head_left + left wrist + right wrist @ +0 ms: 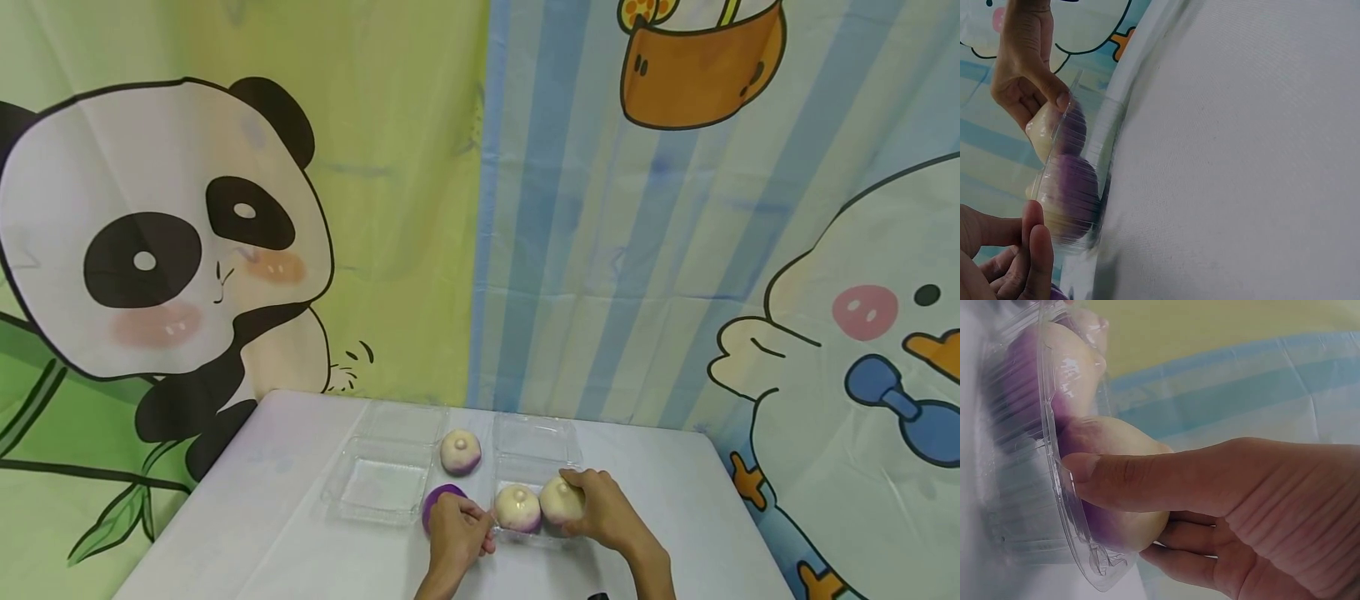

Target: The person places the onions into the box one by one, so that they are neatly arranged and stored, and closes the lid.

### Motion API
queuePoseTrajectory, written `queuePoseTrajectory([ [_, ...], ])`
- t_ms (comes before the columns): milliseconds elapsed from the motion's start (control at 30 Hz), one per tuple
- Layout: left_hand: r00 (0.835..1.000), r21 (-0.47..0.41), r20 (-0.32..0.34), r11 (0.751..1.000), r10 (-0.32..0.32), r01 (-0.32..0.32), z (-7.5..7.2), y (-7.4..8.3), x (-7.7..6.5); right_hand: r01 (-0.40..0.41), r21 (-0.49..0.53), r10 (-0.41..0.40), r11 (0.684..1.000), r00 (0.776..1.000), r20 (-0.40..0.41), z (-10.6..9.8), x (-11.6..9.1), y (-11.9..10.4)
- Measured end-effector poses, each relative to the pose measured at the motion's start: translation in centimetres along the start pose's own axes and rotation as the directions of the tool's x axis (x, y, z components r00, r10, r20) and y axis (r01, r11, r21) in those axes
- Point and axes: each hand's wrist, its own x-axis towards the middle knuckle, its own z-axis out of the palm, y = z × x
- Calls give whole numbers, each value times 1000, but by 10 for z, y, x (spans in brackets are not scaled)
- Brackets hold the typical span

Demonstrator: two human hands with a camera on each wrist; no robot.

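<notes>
My right hand (611, 515) grips a white-and-purple turnip (559, 502), thumb on one side and fingers round the other. This turnip is at the right end of an opened clear plastic clamshell box (536, 440), partly inside its rim. Beside it in the same box sits a second turnip (517, 508). My left hand (459, 533) is at the box's near left corner, its thumb and fingertips pinching the rim (1036, 187). Just behind that hand, a third turnip (432, 504) shows its purple side and is partly hidden.
Another turnip (460, 452) stands on the white table (285, 492) between the two boxes. To the left lies a second opened clear clamshell box (378, 487). Patterned curtains (405, 250) hang behind the table. A small black object (597, 597) shows at the bottom edge.
</notes>
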Motion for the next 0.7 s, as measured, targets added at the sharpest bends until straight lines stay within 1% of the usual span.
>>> queuePoseTrajectory([
  [200, 1000, 7, -1, 1000, 2, -2, 0, 0, 1, -36, -20, 36, 999, 999, -19, 1, 0, 0],
  [400, 1000, 21, -1, 1000, -5, 5, 0, 0, 1, -39, -31, 38, 999, 998, -42, 3, 0, 0],
  [533, 1000, 14, -6, 1000, 1, 0, 1, 0, 0, -41, -35, 39, 999, 997, -60, 3, 0, -1],
  [700, 1000, 15, -6, 1000, 2, -2, 1, 0, 0, -23, -35, 21, 999, 997, -73, 4, 1, 1],
])
